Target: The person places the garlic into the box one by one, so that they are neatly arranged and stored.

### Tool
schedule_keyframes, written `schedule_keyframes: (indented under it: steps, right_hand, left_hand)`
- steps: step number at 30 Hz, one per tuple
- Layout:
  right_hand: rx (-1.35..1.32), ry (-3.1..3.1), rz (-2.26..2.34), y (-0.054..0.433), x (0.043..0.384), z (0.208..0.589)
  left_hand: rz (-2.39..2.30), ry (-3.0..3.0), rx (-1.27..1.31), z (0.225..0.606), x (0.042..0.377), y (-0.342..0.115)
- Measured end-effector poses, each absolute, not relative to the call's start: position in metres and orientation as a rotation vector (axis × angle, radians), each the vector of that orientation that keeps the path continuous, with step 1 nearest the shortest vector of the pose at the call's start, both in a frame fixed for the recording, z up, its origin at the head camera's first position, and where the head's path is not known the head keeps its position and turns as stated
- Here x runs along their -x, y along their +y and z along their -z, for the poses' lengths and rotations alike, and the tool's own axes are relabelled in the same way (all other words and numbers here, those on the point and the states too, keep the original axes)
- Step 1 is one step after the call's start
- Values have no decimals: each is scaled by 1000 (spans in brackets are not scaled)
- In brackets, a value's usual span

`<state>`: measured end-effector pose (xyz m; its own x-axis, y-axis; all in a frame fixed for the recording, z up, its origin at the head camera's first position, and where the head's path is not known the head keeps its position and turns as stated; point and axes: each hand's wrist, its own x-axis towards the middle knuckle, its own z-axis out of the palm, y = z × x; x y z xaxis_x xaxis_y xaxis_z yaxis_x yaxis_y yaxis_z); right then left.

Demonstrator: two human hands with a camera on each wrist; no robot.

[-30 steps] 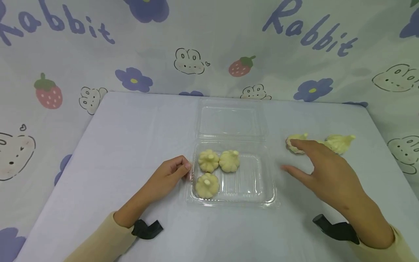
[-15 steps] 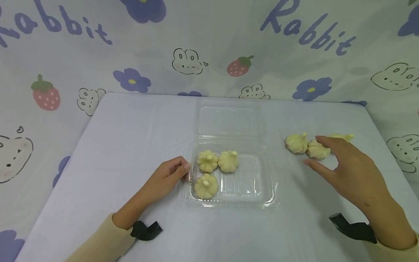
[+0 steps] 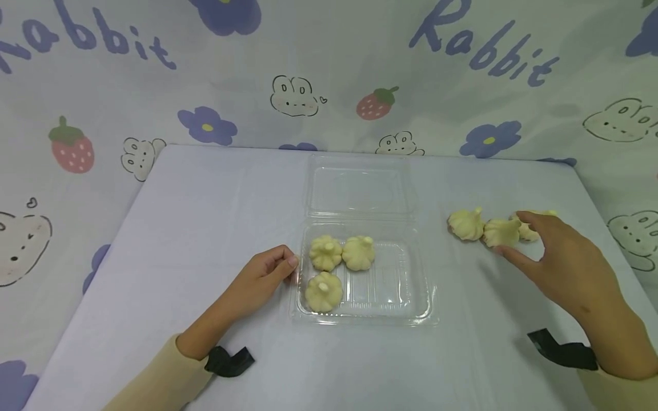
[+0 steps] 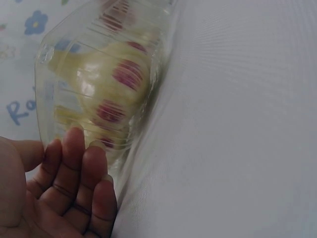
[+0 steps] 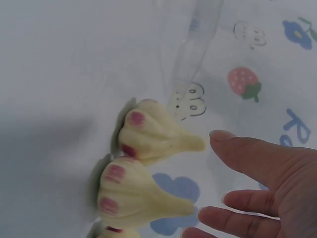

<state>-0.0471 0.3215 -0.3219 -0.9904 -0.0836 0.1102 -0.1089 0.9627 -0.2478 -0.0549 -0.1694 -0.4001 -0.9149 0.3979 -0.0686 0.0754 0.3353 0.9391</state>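
Note:
A hinged clear plastic container [image 3: 385, 279] lies with its lid [image 3: 360, 191] folded back. Three garlic bulbs [image 3: 324, 292] sit inside, toward its left end. My left hand [image 3: 264, 279] is at the container's left wall, pinching the rim between thumb and fingertips [image 4: 74, 141]. To the right, three more pale garlic bulbs [image 3: 465, 224] lie in a row on the table. Over the middle bulb [image 3: 501, 233] and the right one [image 3: 526, 231], my right hand [image 3: 570, 268] hovers with thumb and fingers spread. In the right wrist view its thumb [image 5: 242, 148] points at the stems, holding nothing.
A white cloth covers the table [image 3: 205, 194]. Behind it hangs a curtain [image 3: 329, 57] printed with rabbits, strawberries and flowers. Black straps [image 3: 231, 362] sit at both wrists, over beige sleeves.
My right hand has moved right, from over the leftmost loose bulb to the middle and right ones, uncovering the left one. My left hand and the container stay in place.

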Motion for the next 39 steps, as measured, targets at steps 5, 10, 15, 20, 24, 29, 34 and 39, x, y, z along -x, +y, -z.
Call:
schedule_keyframes:
  steps: [5, 10, 15, 20, 24, 29, 34, 39]
  right_hand:
    - [-89, -3063, -386, 328, 52, 328]
    - [-79, -3070, -420, 334, 57, 335]
    - [-84, -3082, -456, 338, 62, 342]
    - [-79, -3108, -478, 341, 66, 345]
    - [-64, -3129, -499, 341, 69, 347]
    - [-46, -3140, -505, 341, 73, 350]
    - [-36, -3151, -518, 342, 74, 354]
    - [-3, -3169, -522, 341, 75, 358]
  left_hand:
    - [-1606, 2312, -427, 400, 55, -169]
    - [-1606, 2310, -425, 399, 55, -169]
    - [-1609, 2306, -422, 399, 55, -169]
    - [-1611, 2307, -419, 399, 54, -169]
    - [-1609, 2305, -410, 399, 55, -169]
    - [-1611, 2299, -401, 398, 55, -168]
    - [-1614, 2295, -406, 399, 55, -169]
    - [-1617, 2297, -406, 400, 55, -169]
